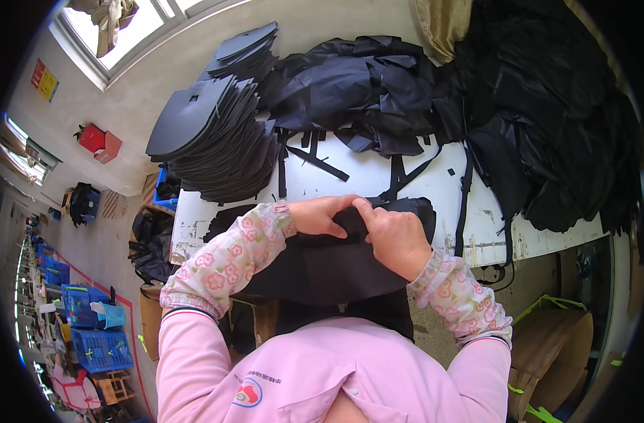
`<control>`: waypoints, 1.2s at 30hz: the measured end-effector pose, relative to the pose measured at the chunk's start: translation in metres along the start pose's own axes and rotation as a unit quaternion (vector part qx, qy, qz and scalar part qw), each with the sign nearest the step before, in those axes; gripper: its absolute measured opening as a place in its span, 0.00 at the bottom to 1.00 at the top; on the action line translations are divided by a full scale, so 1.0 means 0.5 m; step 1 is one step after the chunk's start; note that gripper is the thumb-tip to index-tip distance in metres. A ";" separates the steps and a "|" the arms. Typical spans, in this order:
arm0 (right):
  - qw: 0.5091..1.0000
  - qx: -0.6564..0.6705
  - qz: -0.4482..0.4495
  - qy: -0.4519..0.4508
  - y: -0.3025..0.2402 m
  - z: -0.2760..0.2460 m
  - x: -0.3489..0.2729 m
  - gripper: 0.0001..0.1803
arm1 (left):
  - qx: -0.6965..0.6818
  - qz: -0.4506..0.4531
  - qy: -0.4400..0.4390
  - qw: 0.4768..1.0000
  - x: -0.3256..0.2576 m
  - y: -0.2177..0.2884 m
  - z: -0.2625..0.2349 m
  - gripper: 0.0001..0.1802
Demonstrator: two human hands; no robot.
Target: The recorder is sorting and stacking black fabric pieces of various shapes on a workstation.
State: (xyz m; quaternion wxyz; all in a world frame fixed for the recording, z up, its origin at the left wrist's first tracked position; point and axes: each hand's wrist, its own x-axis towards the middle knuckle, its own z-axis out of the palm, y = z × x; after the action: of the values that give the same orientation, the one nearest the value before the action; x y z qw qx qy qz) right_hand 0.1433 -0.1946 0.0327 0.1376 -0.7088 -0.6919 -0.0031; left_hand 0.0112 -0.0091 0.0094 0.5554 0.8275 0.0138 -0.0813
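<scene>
Adjusting, apparently: 1 black panel (343,271), at near edge of white table (485,215). Left hand (320,215), right hand (399,238): fingertips together over its upper part; clamping cannot be told. Next: likely needs steady pinching.

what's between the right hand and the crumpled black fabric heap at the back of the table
The head view shows black material nearest the right hand, then loose black straps across white tabletop before the heap.
</scene>
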 end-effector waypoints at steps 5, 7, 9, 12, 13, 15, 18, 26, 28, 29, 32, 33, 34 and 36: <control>0.999 0.020 -0.025 0.014 0.004 0.002 0.003 0.30 | -0.079 -0.023 -0.025 0.996 0.020 0.003 -0.017 0.40; 0.999 0.016 -0.026 0.015 0.005 0.003 0.002 0.30 | -0.086 -0.057 -0.061 0.993 0.027 0.004 -0.027 0.42; 0.999 0.013 -0.026 0.017 0.005 0.002 0.002 0.30 | -0.083 -0.058 -0.073 0.992 0.032 0.004 -0.031 0.44; 1.000 -0.002 -0.018 0.023 0.007 -0.002 0.007 0.29 | -0.152 0.017 -0.020 0.988 0.026 0.006 -0.014 0.41; 1.000 0.013 -0.013 0.022 0.009 -0.003 0.009 0.28 | -0.152 0.016 -0.021 0.988 0.025 0.010 -0.009 0.41; 0.999 0.030 -0.008 0.021 0.015 0.003 0.016 0.27 | -0.030 0.015 0.069 0.997 0.018 0.021 0.000 0.38; 0.999 0.029 0.028 0.011 0.045 0.027 0.017 0.26 | 0.320 0.065 0.247 0.912 0.005 0.054 0.044 0.36; 0.995 0.064 0.070 -0.017 0.095 0.093 0.021 0.26 | 0.471 -0.013 0.112 0.875 -0.072 -0.038 0.199 0.55; 0.995 0.072 0.068 -0.020 0.104 0.101 0.023 0.25 | 0.472 -0.028 0.120 0.873 -0.065 -0.033 0.210 0.55; 0.994 0.079 0.067 -0.021 0.107 0.102 0.021 0.24 | 0.470 -0.028 0.121 0.874 -0.062 -0.034 0.216 0.55; 0.991 0.121 0.064 0.001 0.114 0.098 0.017 0.20 | 0.450 -0.039 0.135 0.882 -0.060 -0.021 0.229 0.55; 0.991 0.120 0.063 -0.001 0.124 0.093 0.015 0.20 | 0.453 -0.036 0.135 0.881 -0.070 0.002 0.246 0.55; 0.990 0.122 0.047 0.055 0.137 0.080 0.012 0.19 | 0.456 -0.035 0.136 0.879 -0.084 0.017 0.268 0.56; 0.972 0.167 0.080 0.145 0.173 0.062 -0.004 0.18 | 0.394 -0.049 0.130 0.909 -0.116 0.026 0.313 0.58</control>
State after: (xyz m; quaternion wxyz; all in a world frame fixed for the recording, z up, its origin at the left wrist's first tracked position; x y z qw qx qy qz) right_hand 0.2223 -0.1910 -0.0138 0.3526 -0.7208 -0.5965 0.0203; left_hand -0.0632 -0.1542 -0.0277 0.1730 0.9805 0.0927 0.0011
